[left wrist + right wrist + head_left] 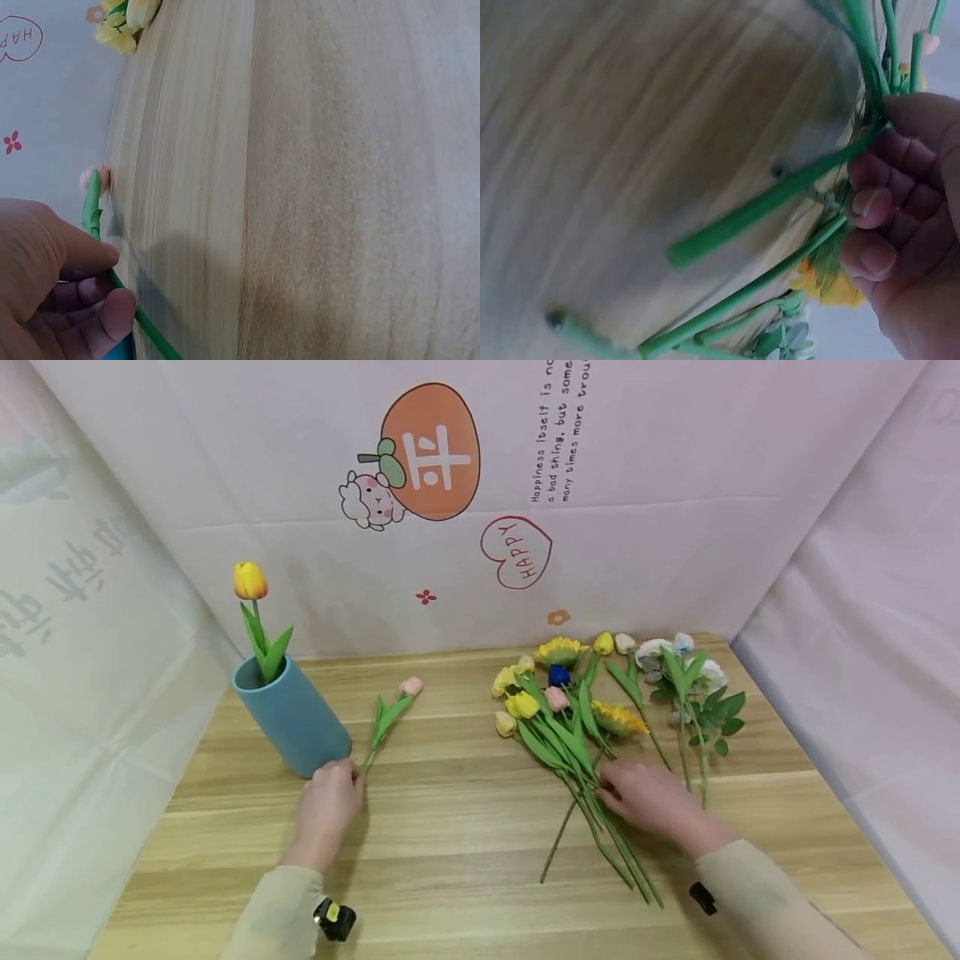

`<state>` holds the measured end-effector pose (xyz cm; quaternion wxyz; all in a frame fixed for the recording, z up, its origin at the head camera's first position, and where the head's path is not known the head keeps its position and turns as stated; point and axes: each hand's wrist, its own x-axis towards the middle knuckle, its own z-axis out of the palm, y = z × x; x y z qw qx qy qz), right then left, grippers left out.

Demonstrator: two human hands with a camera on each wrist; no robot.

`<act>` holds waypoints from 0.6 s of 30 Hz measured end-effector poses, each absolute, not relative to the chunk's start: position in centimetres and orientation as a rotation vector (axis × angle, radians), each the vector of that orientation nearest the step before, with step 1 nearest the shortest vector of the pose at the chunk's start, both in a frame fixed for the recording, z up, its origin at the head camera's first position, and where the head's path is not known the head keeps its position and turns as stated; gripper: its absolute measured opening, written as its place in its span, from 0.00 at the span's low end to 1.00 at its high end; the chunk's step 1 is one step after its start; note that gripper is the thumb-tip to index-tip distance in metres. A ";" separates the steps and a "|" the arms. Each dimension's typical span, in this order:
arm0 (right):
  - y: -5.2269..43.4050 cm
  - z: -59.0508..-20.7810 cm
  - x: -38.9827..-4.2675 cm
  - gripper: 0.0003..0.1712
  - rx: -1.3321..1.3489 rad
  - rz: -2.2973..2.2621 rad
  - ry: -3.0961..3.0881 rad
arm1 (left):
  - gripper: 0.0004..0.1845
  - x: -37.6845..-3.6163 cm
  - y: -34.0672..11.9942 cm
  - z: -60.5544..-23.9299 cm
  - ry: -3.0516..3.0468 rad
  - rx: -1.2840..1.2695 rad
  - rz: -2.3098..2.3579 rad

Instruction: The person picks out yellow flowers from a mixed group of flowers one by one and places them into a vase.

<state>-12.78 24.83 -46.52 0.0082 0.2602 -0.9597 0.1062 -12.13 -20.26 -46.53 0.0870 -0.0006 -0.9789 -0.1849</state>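
Observation:
A pink tulip (410, 686) lies on the wooden table (450, 827), its stem running down to my left hand (351, 774). That hand pinches the green stem (96, 214) between thumb and fingers, right beside a blue vase (292, 718) holding a yellow-orange tulip (250, 581). The pink bud (96, 178) shows past the fingers (105, 315). My right hand (611, 792) rests on a loose pile of flowers (562, 710) at the right. Its fingers (874, 202) curl round a green stem (772, 199) from that pile.
The pile holds yellow tulips, sunflowers (558, 650), a blue bud and white blooms with leafy sprigs (693, 681). Several long stems (622, 860) fan toward the front edge. A printed backdrop (480, 485) walls in the back and both sides.

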 end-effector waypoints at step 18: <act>18.4 -45.7 -12.4 0.19 0.763 0.586 -3.174 | 0.09 -12.5 -17.8 -45.9 -3.038 -0.079 -0.458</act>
